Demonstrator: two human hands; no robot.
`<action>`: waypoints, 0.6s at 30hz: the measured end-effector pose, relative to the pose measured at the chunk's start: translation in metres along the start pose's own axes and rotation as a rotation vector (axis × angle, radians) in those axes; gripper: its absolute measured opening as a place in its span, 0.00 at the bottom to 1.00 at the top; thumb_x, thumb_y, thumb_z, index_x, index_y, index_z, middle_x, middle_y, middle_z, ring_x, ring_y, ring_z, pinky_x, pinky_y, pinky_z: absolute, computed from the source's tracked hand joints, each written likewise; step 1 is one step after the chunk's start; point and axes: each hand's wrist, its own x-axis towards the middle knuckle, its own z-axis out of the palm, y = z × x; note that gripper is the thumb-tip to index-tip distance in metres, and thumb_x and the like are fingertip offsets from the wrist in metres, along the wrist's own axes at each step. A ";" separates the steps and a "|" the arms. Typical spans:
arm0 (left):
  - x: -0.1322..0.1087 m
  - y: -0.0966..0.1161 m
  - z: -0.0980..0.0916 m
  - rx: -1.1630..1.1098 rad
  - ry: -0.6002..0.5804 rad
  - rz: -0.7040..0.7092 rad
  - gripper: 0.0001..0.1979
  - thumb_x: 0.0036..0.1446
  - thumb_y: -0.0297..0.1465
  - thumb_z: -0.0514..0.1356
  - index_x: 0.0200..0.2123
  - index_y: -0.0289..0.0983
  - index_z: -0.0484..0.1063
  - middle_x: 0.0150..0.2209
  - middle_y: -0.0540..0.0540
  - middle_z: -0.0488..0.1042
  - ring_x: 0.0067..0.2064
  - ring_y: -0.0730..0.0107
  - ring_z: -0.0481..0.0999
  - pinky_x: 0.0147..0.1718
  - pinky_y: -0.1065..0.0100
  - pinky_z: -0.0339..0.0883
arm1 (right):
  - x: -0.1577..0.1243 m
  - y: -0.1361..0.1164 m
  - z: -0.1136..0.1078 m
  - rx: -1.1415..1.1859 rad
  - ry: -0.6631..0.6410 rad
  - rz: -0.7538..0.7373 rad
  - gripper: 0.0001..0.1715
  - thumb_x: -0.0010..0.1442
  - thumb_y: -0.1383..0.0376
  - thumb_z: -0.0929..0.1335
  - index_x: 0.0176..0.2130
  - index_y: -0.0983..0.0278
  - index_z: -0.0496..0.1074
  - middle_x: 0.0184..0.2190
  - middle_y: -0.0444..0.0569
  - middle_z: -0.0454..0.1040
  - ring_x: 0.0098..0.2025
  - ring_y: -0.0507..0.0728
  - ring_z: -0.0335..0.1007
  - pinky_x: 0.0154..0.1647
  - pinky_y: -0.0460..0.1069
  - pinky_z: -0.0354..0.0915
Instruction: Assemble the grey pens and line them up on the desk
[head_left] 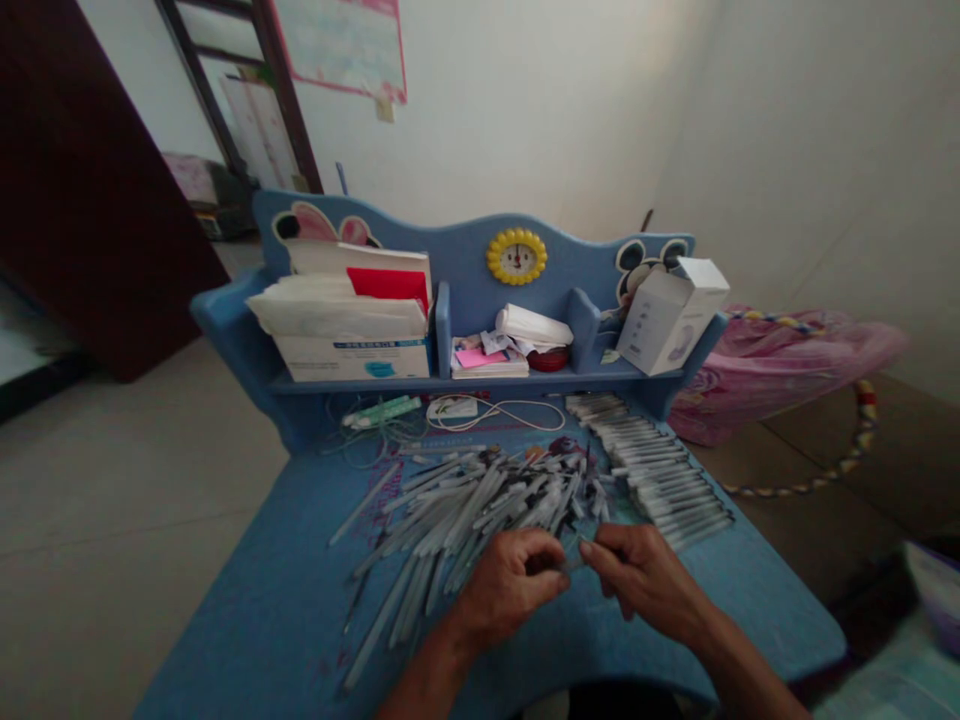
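Observation:
My left hand (pixel 517 580) is closed in a pinch on a short, clear piece that looks like part of a pen tube (pixel 575 566). Facing it, my right hand (pixel 637 575) pinches at the other end of this piece; my fingers cover most of it. Just beyond both hands lies a loose heap of translucent pen barrels (pixel 457 510), several pointing toward me. Some dark, thin parts are mixed in at the heap's right side. To the right, pens with dark tips (pixel 660 465) lie side by side in a neat row.
The blue desk (pixel 255 590) has a back shelf holding a paper-filled mask box (pixel 352 358), a rolled white bag (pixel 534 325) and a white carton (pixel 671 318). A white cable (pixel 517 405) lies below the shelf. A hula hoop (pixel 862 440) and pink plastic (pixel 787 370) are at right.

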 end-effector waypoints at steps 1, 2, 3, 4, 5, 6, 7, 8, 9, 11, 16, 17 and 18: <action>0.000 0.000 0.001 0.026 0.009 0.016 0.02 0.43 0.23 0.58 0.24 0.35 0.69 0.22 0.54 0.63 0.27 0.75 0.63 0.27 0.73 0.55 | 0.001 0.000 0.001 0.036 0.001 0.022 0.23 0.58 0.54 0.60 0.18 0.64 0.60 0.13 0.40 0.62 0.13 0.47 0.59 0.12 0.40 0.52; 0.000 -0.001 0.001 0.053 0.020 0.030 0.03 0.43 0.23 0.58 0.24 0.35 0.69 0.23 0.54 0.64 0.27 0.75 0.63 0.27 0.73 0.56 | 0.001 0.000 0.001 0.064 0.001 0.043 0.24 0.58 0.53 0.60 0.18 0.64 0.60 0.13 0.40 0.62 0.12 0.47 0.59 0.11 0.40 0.52; 0.001 -0.001 0.002 0.081 0.033 0.044 0.03 0.43 0.22 0.58 0.24 0.35 0.69 0.23 0.54 0.64 0.27 0.74 0.64 0.28 0.73 0.56 | 0.002 0.000 0.002 0.083 0.003 0.061 0.24 0.58 0.53 0.60 0.18 0.64 0.60 0.13 0.40 0.63 0.11 0.47 0.59 0.11 0.40 0.52; 0.001 -0.001 0.002 0.111 0.043 0.061 0.04 0.43 0.22 0.58 0.23 0.35 0.69 0.23 0.53 0.65 0.28 0.74 0.64 0.28 0.73 0.57 | 0.003 0.001 0.003 0.093 0.010 0.077 0.24 0.58 0.53 0.60 0.17 0.64 0.60 0.12 0.40 0.63 0.11 0.46 0.58 0.10 0.40 0.51; 0.001 -0.001 0.002 0.144 0.052 0.084 0.04 0.43 0.22 0.58 0.23 0.36 0.69 0.23 0.53 0.65 0.28 0.73 0.65 0.29 0.72 0.57 | 0.004 0.001 0.004 0.097 0.018 0.093 0.25 0.57 0.53 0.60 0.16 0.64 0.60 0.11 0.40 0.63 0.10 0.46 0.58 0.09 0.40 0.50; 0.001 -0.001 0.003 0.175 0.062 0.110 0.04 0.44 0.22 0.57 0.24 0.36 0.70 0.24 0.52 0.66 0.29 0.73 0.66 0.30 0.72 0.58 | 0.005 0.002 0.006 0.103 0.025 0.110 0.25 0.57 0.53 0.61 0.16 0.64 0.60 0.10 0.40 0.63 0.09 0.46 0.57 0.09 0.40 0.49; 0.001 -0.001 0.003 0.204 0.071 0.137 0.05 0.45 0.22 0.57 0.24 0.36 0.70 0.24 0.52 0.67 0.30 0.72 0.67 0.31 0.72 0.58 | 0.006 0.002 0.007 0.112 0.031 0.131 0.25 0.57 0.54 0.61 0.16 0.64 0.60 0.09 0.40 0.62 0.08 0.46 0.56 0.08 0.40 0.48; 0.001 -0.001 0.003 0.228 0.077 0.163 0.05 0.46 0.22 0.57 0.25 0.36 0.70 0.25 0.51 0.68 0.30 0.72 0.67 0.31 0.72 0.58 | 0.007 0.003 0.009 0.129 0.035 0.153 0.25 0.57 0.54 0.61 0.16 0.64 0.60 0.09 0.39 0.62 0.08 0.46 0.55 0.08 0.40 0.47; 0.001 -0.001 0.004 0.248 0.084 0.184 0.05 0.46 0.23 0.57 0.25 0.36 0.71 0.25 0.51 0.68 0.31 0.71 0.68 0.32 0.71 0.58 | 0.007 0.004 0.010 0.149 0.037 0.174 0.24 0.57 0.54 0.60 0.16 0.64 0.60 0.08 0.39 0.62 0.07 0.46 0.55 0.07 0.40 0.46; 0.001 -0.002 0.005 0.277 0.100 0.204 0.05 0.48 0.23 0.57 0.26 0.37 0.71 0.26 0.50 0.69 0.32 0.70 0.69 0.33 0.71 0.59 | 0.009 0.006 0.012 0.191 0.035 0.208 0.24 0.57 0.53 0.60 0.17 0.64 0.60 0.08 0.39 0.63 0.07 0.45 0.53 0.07 0.40 0.45; 0.001 -0.002 -0.001 0.296 0.056 0.165 0.06 0.47 0.25 0.59 0.30 0.37 0.74 0.29 0.48 0.72 0.33 0.68 0.69 0.33 0.70 0.59 | 0.010 0.008 0.008 0.292 0.050 0.215 0.25 0.56 0.51 0.62 0.17 0.64 0.60 0.08 0.38 0.63 0.06 0.45 0.52 0.06 0.40 0.45; 0.002 -0.002 -0.003 0.287 0.047 0.140 0.07 0.46 0.26 0.60 0.32 0.37 0.74 0.30 0.48 0.72 0.33 0.67 0.70 0.33 0.70 0.60 | 0.010 0.009 0.005 0.314 0.060 0.218 0.25 0.56 0.51 0.62 0.17 0.64 0.60 0.08 0.39 0.63 0.06 0.45 0.52 0.06 0.40 0.45; 0.002 -0.002 -0.006 0.264 0.044 0.110 0.08 0.45 0.27 0.61 0.33 0.37 0.75 0.31 0.48 0.73 0.34 0.67 0.70 0.34 0.70 0.60 | 0.010 0.009 0.002 0.333 0.072 0.223 0.25 0.56 0.51 0.62 0.17 0.64 0.60 0.09 0.39 0.64 0.06 0.45 0.53 0.06 0.40 0.45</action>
